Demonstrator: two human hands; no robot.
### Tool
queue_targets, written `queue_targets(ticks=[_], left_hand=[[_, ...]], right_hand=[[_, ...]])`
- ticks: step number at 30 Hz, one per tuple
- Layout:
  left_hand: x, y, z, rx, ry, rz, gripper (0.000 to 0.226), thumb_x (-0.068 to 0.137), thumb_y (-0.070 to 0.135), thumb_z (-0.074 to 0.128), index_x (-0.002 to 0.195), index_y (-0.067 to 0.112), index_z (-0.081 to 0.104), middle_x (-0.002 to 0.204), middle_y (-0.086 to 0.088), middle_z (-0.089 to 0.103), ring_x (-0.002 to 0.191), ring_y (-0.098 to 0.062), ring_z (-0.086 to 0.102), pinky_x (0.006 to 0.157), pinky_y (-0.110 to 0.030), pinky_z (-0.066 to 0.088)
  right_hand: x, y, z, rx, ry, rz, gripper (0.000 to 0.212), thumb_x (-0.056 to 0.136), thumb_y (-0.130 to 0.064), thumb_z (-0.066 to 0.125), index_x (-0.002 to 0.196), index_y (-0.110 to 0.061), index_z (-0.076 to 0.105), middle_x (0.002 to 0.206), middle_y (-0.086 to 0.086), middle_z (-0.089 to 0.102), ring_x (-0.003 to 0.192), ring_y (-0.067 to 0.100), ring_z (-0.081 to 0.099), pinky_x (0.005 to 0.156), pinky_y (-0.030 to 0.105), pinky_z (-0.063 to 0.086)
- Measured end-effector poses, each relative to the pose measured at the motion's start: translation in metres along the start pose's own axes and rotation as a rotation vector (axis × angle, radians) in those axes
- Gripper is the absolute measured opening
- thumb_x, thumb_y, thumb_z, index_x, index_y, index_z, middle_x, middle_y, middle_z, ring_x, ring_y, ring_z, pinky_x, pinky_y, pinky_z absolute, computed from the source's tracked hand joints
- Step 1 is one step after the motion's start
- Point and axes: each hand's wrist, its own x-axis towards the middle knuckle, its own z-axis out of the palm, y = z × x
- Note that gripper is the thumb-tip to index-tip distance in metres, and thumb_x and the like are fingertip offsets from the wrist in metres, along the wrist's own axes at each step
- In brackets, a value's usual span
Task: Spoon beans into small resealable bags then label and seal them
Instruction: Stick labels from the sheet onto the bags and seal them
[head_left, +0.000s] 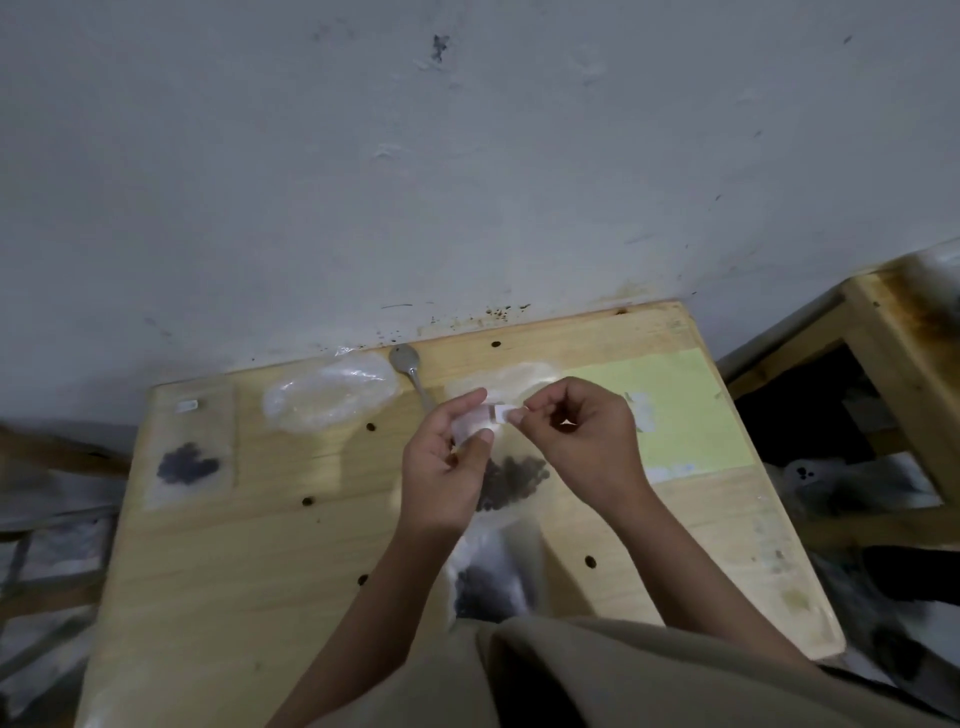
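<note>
Pale wooden table (260, 545) pushed against the wall, dark knot holes dotted across it. On it: a filled bag of beans (188, 462) at the left, a crumpled clear plastic bag (330, 397) beside a spoon (408, 364), a yellow-green sheet (675, 410) far right, another bean bag (511, 480) centre.

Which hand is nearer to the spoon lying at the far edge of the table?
Left. The left hand sits just below the spoon, its fingertips close to the handle end. The right hand is farther off to the spoon's right, pinching a small white label.
</note>
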Motion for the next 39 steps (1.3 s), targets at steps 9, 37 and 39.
queue_targets(ticks=[9, 37, 39], left_hand=[[-0.023, 0.011, -0.056, -0.127, 0.122, -0.023, 0.02, 0.084, 0.001, 0.066, 0.099, 0.015, 0.067, 0.078, 0.003, 0.07, 0.063, -0.018, 0.055, 0.054, -0.024, 0.048], [0.055, -0.106, -0.371, 0.565, 0.217, -0.044, 0.046, 0.076, 0.008, 0.075, 0.118, 0.005, 0.057, 0.121, -0.012, 0.05, 0.105, -0.029, 0.056, 0.092, -0.039, 0.05], [0.065, -0.111, -0.374, 0.659, 0.208, -0.032, 0.043, 0.075, 0.012, 0.074, 0.114, -0.001, 0.06, 0.117, -0.019, 0.056, 0.106, -0.036, 0.056, 0.092, -0.045, 0.046]], right_hand=[[-0.043, -0.025, 0.051, -0.075, 0.016, -0.061, 0.018, 0.071, -0.016, 0.081, 0.069, -0.013, 0.064, 0.056, -0.007, 0.057, 0.05, 0.001, 0.049, 0.054, 0.011, 0.04], [-0.029, 0.016, 0.369, -0.217, -0.32, 0.107, 0.04, 0.075, 0.001, 0.072, 0.11, -0.014, 0.061, 0.087, -0.003, 0.053, 0.071, 0.015, 0.056, 0.069, 0.025, 0.052], [-0.018, 0.025, 0.382, -0.327, -0.316, 0.089, 0.04, 0.076, -0.003, 0.073, 0.113, -0.012, 0.061, 0.093, 0.001, 0.055, 0.074, 0.015, 0.057, 0.072, 0.024, 0.051]])
